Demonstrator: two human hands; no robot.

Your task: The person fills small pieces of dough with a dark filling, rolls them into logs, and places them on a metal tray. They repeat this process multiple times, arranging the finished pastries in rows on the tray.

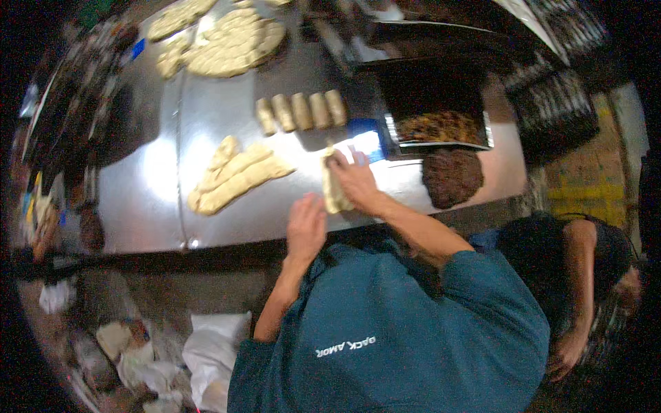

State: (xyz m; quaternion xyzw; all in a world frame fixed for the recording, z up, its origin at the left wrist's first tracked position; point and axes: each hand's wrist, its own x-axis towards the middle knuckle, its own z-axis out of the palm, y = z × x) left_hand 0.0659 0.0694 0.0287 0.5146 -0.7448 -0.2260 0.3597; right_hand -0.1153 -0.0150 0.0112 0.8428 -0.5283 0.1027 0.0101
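A pale strip of dough (333, 198) lies on the steel table (151, 186) near its front edge. My right hand (354, 180) rests on top of the strip, fingers pressing on its far end. My left hand (306, 226) sits just left of the strip's near end, back up and fingers together. Whether it touches the dough is hidden. Both forearms come out of teal sleeves (413, 323).
Several rolled dough pieces (301, 110) stand in a row behind my hands, with long dough strips (237, 175) to the left and large flat sheets (227, 41) at the back. A tray of dark filling (441, 127), a dark mound (451, 177) and another person (585, 275) are on the right.
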